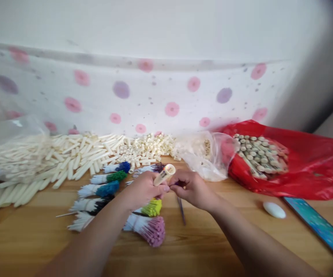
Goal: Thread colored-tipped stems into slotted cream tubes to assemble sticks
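My left hand [143, 189] is closed around a cream plastic tube [164, 174] that points up and to the right. My right hand [191, 188] meets it at the tube's lower end, fingers pinched on something small that I cannot make out. Under and left of my hands lie bundles of thin white sticks with coloured tips: blue [117, 167], green [109, 177], teal [99, 190], yellow-green [152, 208] and pink [150, 230]. A thin dark rod [181, 211] lies on the wooden table [212, 246] below my right hand.
A heap of cream tubes [54, 157] and small cream caps [146, 148] fills the back left. A clear bag [201, 154] and a red bag [299, 165] of finished pieces sit at the right. A white oval object [274, 210] and a phone [319, 227] lie near the right edge.
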`<state>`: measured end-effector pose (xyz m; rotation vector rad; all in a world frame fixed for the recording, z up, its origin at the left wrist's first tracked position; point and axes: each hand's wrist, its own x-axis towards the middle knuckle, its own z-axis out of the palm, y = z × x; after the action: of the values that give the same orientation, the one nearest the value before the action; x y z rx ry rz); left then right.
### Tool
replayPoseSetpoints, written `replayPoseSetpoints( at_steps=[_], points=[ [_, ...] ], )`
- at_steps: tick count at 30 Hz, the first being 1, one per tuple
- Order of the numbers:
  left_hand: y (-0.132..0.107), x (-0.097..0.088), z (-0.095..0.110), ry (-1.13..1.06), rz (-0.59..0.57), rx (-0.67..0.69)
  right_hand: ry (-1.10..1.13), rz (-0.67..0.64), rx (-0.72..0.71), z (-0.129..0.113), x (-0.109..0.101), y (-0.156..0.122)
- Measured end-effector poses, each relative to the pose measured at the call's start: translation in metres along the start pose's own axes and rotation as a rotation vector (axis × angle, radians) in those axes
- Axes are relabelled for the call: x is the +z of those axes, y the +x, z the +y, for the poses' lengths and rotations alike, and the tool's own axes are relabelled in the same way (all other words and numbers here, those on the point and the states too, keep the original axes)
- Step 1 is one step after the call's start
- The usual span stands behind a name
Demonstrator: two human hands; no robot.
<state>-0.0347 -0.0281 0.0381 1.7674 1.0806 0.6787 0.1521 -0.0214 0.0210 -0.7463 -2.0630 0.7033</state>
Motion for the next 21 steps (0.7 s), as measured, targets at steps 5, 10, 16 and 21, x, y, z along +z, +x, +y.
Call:
replayPoseSetpoints(
  at_steps=[5,10,16,21],
  points=[
    [0.018,0.028,0.004,-0.194,0.076,-0.001,0.557,0.241,0.199,0.024,-0.013,-0.026],
    [0.023,0.051,-0.017,-0.270,0.066,0.077,0.752,0.268,0.242,0.038,-0.010,-0.041],
    [0.020,0.057,-0.032,-0.345,0.016,0.099,0.561,0.151,0.071,0.026,-0.017,-0.043],
    [0.027,0.051,-0.037,0.008,0.321,0.169,0.151,0.347,-0.087,0.000,-0.036,-0.055]
  ],
)
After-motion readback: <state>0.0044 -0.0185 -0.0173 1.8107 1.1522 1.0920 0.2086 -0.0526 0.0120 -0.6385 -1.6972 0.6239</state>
